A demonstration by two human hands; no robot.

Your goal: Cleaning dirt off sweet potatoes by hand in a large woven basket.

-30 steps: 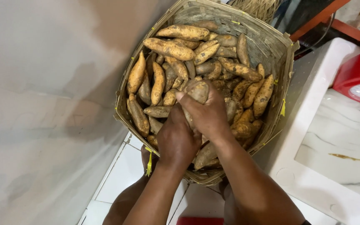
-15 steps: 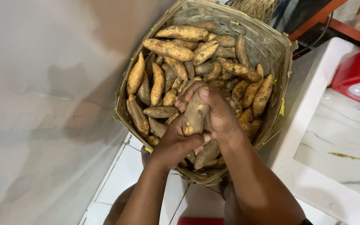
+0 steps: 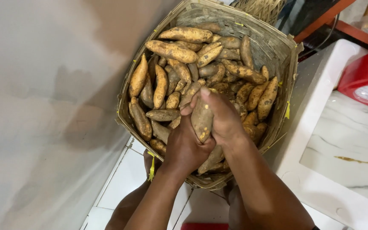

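One woven basket (image 3: 277,55) is seen, wide and shallow, piled with sweet potatoes (image 3: 171,51). Roughly thirty to forty are visible; an exact count cannot be made because many are buried. A second woven basket rim (image 3: 260,7) is partly seen behind it at the top edge. One red scale (image 3: 365,79) is placed on one white marble-look counter (image 3: 346,149) at the right. White floor tiles (image 3: 128,179) are seen below.

One sweet potato (image 3: 202,119) is held upright above the near side of the pile, gripped by both hands. The left hand (image 3: 184,147) is closed around its lower part from the left. The right hand (image 3: 224,117) is wrapped over its right side, fingers curled on top.

Compared with half a second ago: the same sweet potato is still gripped by both hands in about the same spot over the basket. The right fingers are now laid further over its top. The pile is unchanged.
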